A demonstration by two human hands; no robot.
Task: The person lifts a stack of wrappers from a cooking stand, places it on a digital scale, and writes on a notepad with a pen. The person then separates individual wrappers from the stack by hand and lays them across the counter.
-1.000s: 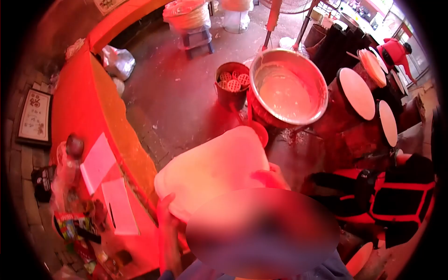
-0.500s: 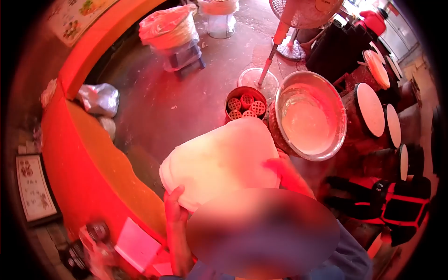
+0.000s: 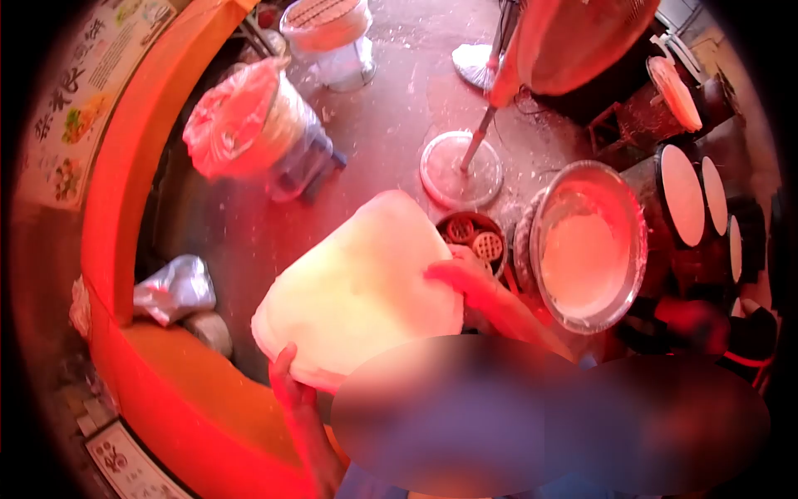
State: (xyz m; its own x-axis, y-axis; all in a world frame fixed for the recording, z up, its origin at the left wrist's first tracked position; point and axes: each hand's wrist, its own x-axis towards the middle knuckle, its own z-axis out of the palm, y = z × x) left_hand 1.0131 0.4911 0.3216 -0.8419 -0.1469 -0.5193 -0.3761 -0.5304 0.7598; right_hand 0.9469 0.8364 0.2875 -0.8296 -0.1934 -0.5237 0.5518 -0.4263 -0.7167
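A thick, pale cream stack of folded flatbread sheets (image 3: 357,291), roughly rectangular with rounded corners, is held out in front of my body. My left hand (image 3: 293,378) grips its near left corner, thumb on top and the fingers underneath. At the right edge, my right hand (image 3: 457,279) holds it with the thumb lying over the upper face; the other fingers are partly hidden. Layered edges show along the left side. A blurred patch covers the near edge and my body.
Right of the stack stands a metal basin (image 3: 617,187) of pale batter. Beyond it are round griddles (image 3: 683,195). Coal briquettes (image 3: 487,246) sit in a tub behind my right hand. A standing fan (image 3: 586,46) rises ahead. An orange counter (image 3: 195,391) curves along the left.
The stack has moved left in view with both hands still on it. My view has turned, so the stool with the plastic-covered bundle sits lower left and the basin farther right.
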